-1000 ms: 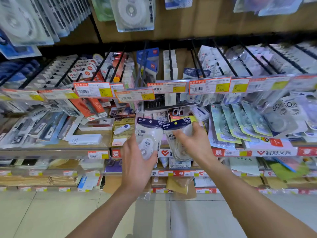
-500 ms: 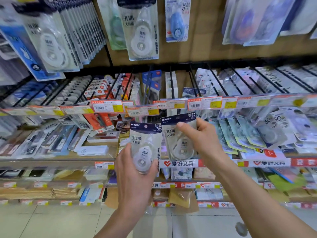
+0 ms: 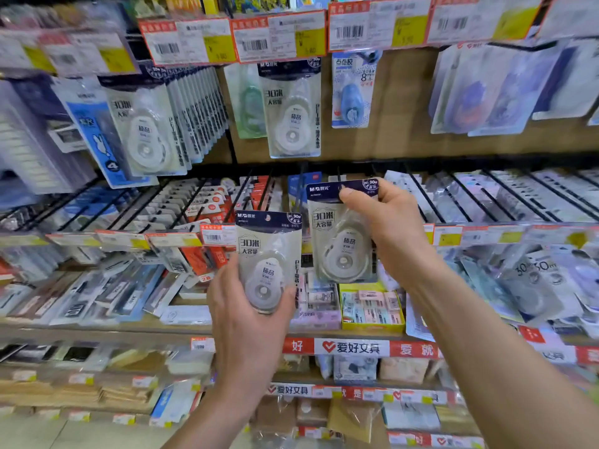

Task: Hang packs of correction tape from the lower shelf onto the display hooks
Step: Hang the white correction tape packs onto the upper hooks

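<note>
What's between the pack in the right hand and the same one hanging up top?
In the head view: a dark shelf edge and black hooks, between the held pack and the hanging pack.

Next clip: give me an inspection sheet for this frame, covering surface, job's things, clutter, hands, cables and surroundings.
Surface: wooden shelf, crowded with stationery packs lying flat.
Job's things: left pack and right pack of correction tape, both held, neither on a hook; matching hung pack above.
Clutter: yellow box of small packets behind the hands; price tags along the rails.
Hands: left hand grips the left pack's lower end; right hand pinches the right pack's dark header, held higher.
Cables: nothing seen.
Surroundings: shop display wall, tiled floor; edges blurred.
</note>
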The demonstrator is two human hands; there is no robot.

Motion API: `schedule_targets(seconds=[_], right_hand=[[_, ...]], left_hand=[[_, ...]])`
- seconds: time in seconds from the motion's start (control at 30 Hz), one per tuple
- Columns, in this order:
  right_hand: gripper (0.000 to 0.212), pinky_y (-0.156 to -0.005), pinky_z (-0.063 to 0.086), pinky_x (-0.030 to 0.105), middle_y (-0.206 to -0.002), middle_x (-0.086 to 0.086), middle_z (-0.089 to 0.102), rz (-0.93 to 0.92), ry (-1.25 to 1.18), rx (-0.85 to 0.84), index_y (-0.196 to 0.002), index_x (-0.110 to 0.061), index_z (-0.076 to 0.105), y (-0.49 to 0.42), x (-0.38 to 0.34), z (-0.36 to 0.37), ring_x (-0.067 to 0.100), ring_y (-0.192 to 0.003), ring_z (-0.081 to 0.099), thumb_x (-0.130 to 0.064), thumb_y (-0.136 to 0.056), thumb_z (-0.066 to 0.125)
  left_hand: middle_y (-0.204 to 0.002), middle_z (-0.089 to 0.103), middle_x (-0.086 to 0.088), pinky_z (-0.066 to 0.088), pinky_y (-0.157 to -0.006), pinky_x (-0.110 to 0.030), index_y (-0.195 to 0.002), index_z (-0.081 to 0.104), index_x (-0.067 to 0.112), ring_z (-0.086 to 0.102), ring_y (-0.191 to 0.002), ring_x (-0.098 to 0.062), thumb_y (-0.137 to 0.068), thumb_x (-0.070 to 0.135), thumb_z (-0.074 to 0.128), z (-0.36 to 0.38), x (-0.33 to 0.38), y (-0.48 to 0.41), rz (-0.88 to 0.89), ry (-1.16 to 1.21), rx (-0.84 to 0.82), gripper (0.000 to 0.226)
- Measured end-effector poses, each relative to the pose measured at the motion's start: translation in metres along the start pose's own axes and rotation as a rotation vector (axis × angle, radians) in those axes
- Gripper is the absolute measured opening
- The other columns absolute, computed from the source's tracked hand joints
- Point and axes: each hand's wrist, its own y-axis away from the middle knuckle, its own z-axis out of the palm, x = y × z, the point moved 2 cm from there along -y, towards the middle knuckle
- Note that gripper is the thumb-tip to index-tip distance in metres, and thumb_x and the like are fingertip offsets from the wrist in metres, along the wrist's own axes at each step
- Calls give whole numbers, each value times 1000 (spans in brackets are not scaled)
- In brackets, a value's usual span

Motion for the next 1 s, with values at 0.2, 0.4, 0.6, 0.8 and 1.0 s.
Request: schedule_targets(seconds=[0.2, 0.4, 0.6, 0.8, 1.0], right_hand=[[6, -77, 60, 39, -86, 9, 77, -109, -68, -42, -90, -5, 74, -26, -34, 24, 20, -77, 72, -11, -89, 76], [6, -77, 61, 37, -81, 6, 75, -239, -73, -65, -85, -11, 72, -54, -68, 48, 16, -75, 71, -9, -89, 76], [11, -82, 63, 33, -91, 1, 79, -272, -127, -80, -97, -12, 73, -82, -85, 70, 18, -87, 76, -6, -89, 75], [16, -92, 61, 41, -95, 6, 79, -282, -264, -95, -97, -12, 73, -102, -90, 83, 24, -92, 76, 1, -88, 74], [16, -81, 62, 30, -84, 0, 79, -279, -254, -62, -90, -11, 73, -107, -91, 95, 17, -82, 75, 4, -84, 77]], left_hand=[[-137, 30, 17, 39, -105, -32, -153, 24, 27, 34, -131, -7, -80, 50, 75, 1, 13, -17, 25, 7, 27, 92], [-141, 33, 11, 30, -100, -26, -152, 24, 27, 32, -132, -8, -81, 50, 75, 2, 20, -31, 31, 15, 53, 90], [-136, 33, 12, 28, -101, -23, -154, 23, 24, 28, -124, 1, -82, 47, 74, -1, 22, -43, 73, -3, 74, 92], [-138, 36, 7, 28, -101, -23, -153, 25, 21, 26, -121, 5, -82, 46, 75, 2, 23, -53, 90, -16, 99, 91], [-136, 31, 14, 28, -103, -24, -154, 20, 27, 24, -125, 4, -83, 50, 72, 2, 20, -57, 102, -18, 111, 92]])
